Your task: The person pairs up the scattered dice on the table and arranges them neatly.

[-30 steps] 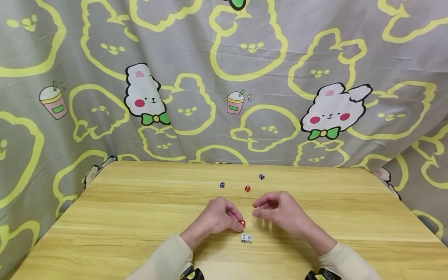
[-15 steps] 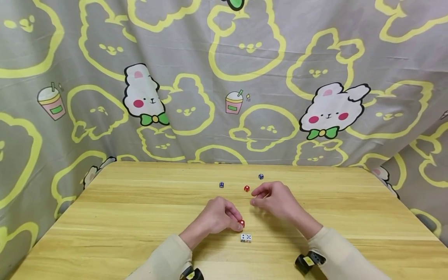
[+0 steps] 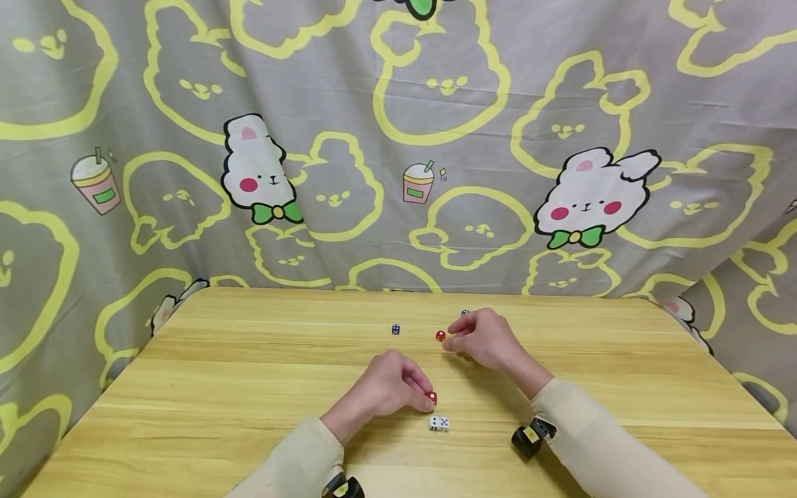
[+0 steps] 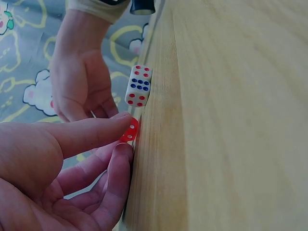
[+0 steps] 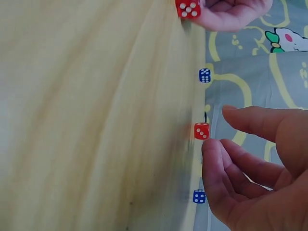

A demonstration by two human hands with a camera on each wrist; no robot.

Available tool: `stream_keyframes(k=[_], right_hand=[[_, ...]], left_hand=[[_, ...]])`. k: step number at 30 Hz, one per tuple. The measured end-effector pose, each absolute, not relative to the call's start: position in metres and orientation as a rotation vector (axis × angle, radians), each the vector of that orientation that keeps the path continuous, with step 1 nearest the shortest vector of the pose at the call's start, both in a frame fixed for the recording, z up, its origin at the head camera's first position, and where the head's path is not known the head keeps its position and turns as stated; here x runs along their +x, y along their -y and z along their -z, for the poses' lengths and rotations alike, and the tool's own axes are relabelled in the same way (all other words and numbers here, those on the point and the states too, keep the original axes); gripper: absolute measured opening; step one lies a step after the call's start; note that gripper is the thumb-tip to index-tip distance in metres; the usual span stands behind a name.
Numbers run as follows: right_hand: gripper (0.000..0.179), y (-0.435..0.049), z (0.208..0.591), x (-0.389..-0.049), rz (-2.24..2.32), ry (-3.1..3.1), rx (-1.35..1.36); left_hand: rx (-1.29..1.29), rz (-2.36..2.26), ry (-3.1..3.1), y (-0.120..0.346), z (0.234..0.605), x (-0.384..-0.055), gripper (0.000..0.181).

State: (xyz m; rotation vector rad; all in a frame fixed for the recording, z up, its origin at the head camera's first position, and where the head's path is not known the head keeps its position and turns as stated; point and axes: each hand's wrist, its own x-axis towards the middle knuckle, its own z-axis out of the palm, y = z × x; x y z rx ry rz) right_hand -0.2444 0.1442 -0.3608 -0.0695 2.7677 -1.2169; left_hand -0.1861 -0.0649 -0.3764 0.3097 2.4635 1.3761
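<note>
In the head view my left hand (image 3: 389,386) pinches a red die (image 3: 432,398) at the table's middle. The left wrist view shows that red die (image 4: 129,131) between thumb and fingertips. Just nearer me, two white dice (image 3: 438,423) sit side by side, touching. My right hand (image 3: 488,339) is beside a second red die (image 3: 441,336) farther back. In the right wrist view its thumb and fingers are parted, with this red die (image 5: 201,131) just beyond the fingertips. One blue die (image 3: 395,329) lies left of it; another blue die (image 3: 464,313) is partly hidden behind my right hand.
The dice are on a wooden table (image 3: 249,387). A grey curtain (image 3: 349,228) with yellow animal outlines hangs behind the table's back edge. Black cameras are strapped at both wrists, including the right wrist camera (image 3: 528,441).
My right hand has moved away from me to the far red die, covering part of the right blue die. My left hand stays in place with its red die.
</note>
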Motion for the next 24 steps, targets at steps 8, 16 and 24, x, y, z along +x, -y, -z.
stream_keyframes(k=[8, 16, 24], right_hand=[[0.028, -0.14, 0.365, -0.255, 1.133, -2.82, -0.065], [0.023, -0.139, 0.371, -0.26, 1.129, -2.835, -0.039], [0.015, -0.138, 0.371, -0.262, 1.12, -2.84, -0.047]], left_hand=[[0.311, -1.378, -2.463, 0.065, 0.376, -0.186, 0.018], [0.314, -1.38, -2.459, 0.064, 0.377, -0.186, 0.018], [0.301, -1.378, -2.463, 0.064, 0.376, -0.186, 0.018]])
